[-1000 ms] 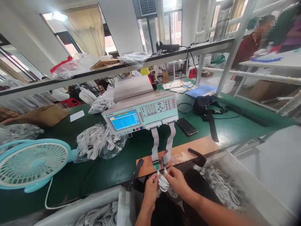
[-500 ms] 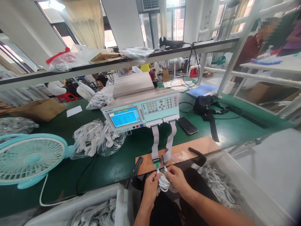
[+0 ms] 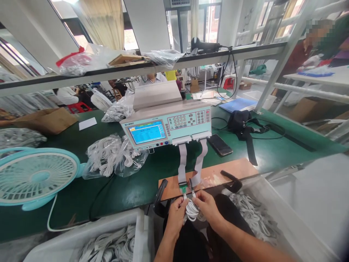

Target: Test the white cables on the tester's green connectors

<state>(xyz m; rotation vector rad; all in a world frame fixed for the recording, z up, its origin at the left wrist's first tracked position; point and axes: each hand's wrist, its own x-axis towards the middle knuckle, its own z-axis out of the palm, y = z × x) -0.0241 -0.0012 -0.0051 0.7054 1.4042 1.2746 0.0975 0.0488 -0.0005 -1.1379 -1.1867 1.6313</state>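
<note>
Between my hands hangs a coiled white cable [image 3: 192, 211]. My left hand [image 3: 176, 213] pinches one of its white plugs, which meets a small green circuit board [image 3: 183, 189]. My right hand [image 3: 206, 204] pinches the other plug [image 3: 193, 194] at a dark connector; whether it is fully seated I cannot tell. Grey ribbon cables [image 3: 182, 163] run from these connectors up to a cable tester [image 3: 189, 122] with a lit blue screen [image 3: 148, 132]. An orange-brown board [image 3: 209, 175] lies under the connectors at the table's front edge.
White bins of coiled cables stand at the front left [image 3: 140, 233] and right [image 3: 268, 189]. A turquoise fan [image 3: 40, 176], bagged cables [image 3: 105, 154], a phone [image 3: 220, 145] and a black bag [image 3: 238, 122] lie on the green table. Black handles [image 3: 160, 198] flank the board. People sit beyond the shelf.
A larger line of text now shows on the tester's screen. The whole view has shifted slightly; both hands keep their pinch on the plugs.
</note>
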